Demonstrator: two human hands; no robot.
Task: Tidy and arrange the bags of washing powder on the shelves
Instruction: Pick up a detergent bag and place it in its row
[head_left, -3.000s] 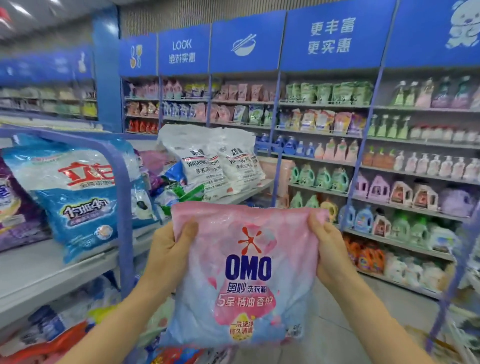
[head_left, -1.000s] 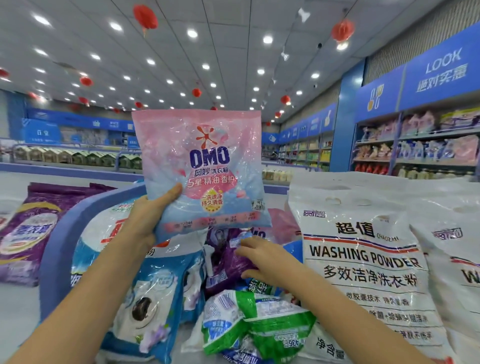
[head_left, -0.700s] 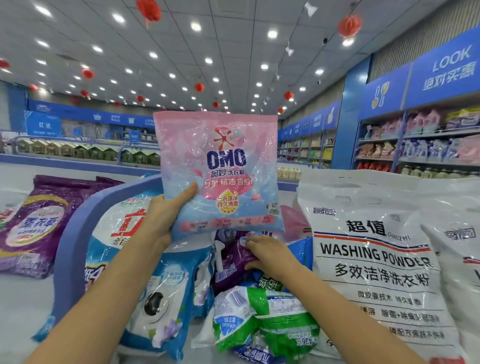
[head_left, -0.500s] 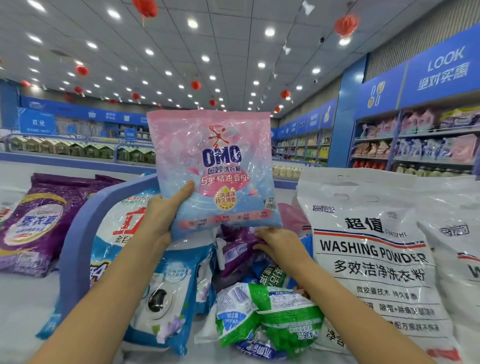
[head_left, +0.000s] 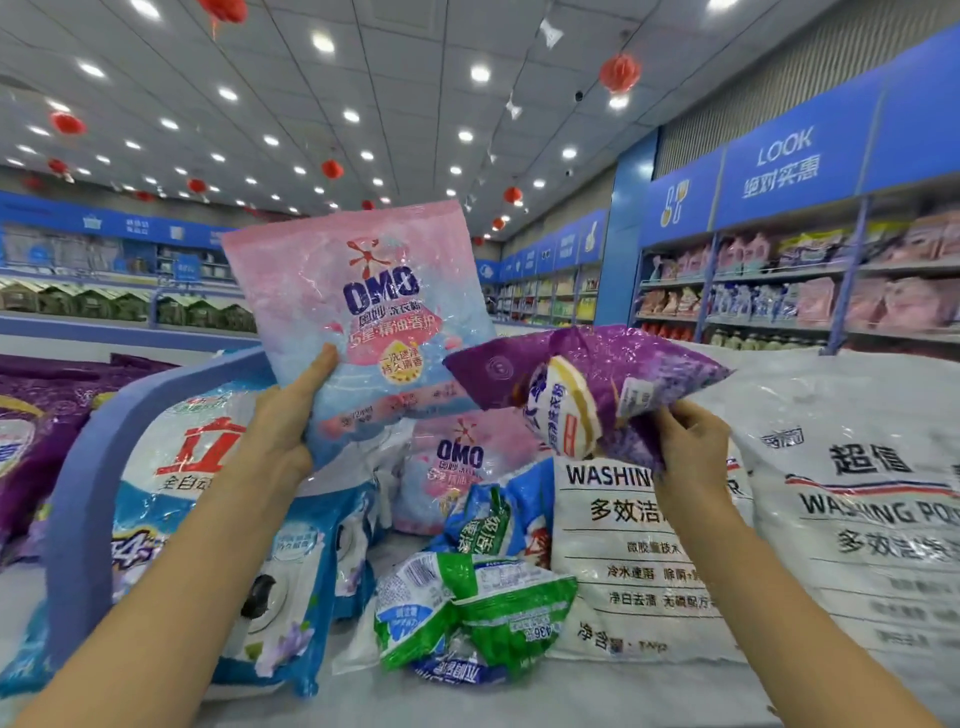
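Observation:
My left hand (head_left: 283, 431) grips a pink and blue OMO bag (head_left: 358, 306) by its lower left corner and holds it upright above the shelf. My right hand (head_left: 685, 447) pinches the edge of a purple bag (head_left: 597, 384), lifted off the pile and lying sideways in the air. Behind where the purple bag was, a second pink OMO bag (head_left: 457, 467) stands on the shelf. Small green and blue bags (head_left: 467, 608) lie tumbled in front of it.
Two large white WASHING POWDER sacks (head_left: 649, 561) stand at the right. A blue and white bag (head_left: 218, 519) leans against the blue curved divider (head_left: 78, 493) at the left, with purple bags (head_left: 31, 441) beyond it. Wall shelves of detergent (head_left: 779, 296) run along the aisle at the right.
My right hand took hold of the purple bag in the pile and lifted it up to the right, uncovering the second OMO bag. My left hand kept the first OMO bag raised.

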